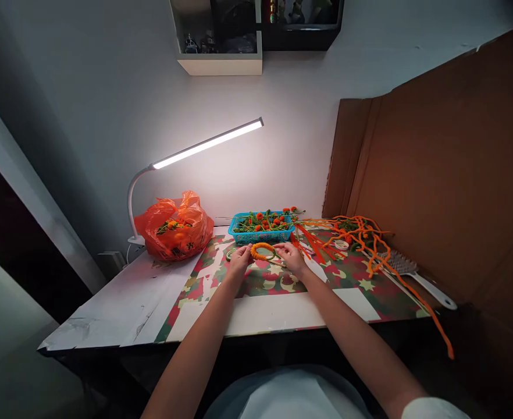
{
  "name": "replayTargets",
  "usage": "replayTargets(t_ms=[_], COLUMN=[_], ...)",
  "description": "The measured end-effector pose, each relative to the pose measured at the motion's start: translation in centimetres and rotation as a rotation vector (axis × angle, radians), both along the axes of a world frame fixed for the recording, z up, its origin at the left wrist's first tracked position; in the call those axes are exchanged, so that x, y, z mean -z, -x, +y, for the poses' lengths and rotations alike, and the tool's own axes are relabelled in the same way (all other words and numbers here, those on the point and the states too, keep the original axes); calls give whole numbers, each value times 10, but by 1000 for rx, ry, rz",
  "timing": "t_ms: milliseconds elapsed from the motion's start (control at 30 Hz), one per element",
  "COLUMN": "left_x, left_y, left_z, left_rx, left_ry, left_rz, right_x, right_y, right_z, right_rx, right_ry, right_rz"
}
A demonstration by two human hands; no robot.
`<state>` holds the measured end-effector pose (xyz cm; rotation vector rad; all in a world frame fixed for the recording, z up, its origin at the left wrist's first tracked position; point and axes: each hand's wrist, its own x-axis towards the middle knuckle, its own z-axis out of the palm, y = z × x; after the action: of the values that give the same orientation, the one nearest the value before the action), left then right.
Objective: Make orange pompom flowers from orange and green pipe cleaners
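Both of my hands meet at the middle of the table over a patterned red and green sheet (361,282). My left hand (240,259) pinches the left end of a curved orange fuzzy stem (262,250). My right hand (292,256) grips its right end, fingers closed. The orange stem arches between the two hands, with a green piece beside it. Just behind them stands a blue basket (260,235) filled with small orange flowers on green stems.
An orange plastic bag (174,228) of flowers sits at the back left under a lit desk lamp (204,145). Loose orange stems (356,233) and a white brush (413,273) lie at the right, beside a cardboard wall (448,169). A shelf hangs above.
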<state>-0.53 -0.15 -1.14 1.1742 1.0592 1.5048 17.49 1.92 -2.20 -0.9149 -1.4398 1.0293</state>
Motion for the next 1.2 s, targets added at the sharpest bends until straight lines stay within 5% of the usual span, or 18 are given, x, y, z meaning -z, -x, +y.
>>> replayTargets(t_ms=[233,533,1033,1200], left_x=[0,2,4,-4], left_y=[3,8,21,20], left_z=[0,4,15,11], left_rx=[-101,-230,-540,-466], left_ry=[17,8,41,89], left_rz=[27,116,-37,-148], right_x=[2,-7,-17,-19], right_y=[8,5,3,-1], right_z=[-6,-11,-18,-18], right_rx=[-345,-344,-369,-330], right_ry=[69,124,157,154], right_rz=[-69,5,74,125])
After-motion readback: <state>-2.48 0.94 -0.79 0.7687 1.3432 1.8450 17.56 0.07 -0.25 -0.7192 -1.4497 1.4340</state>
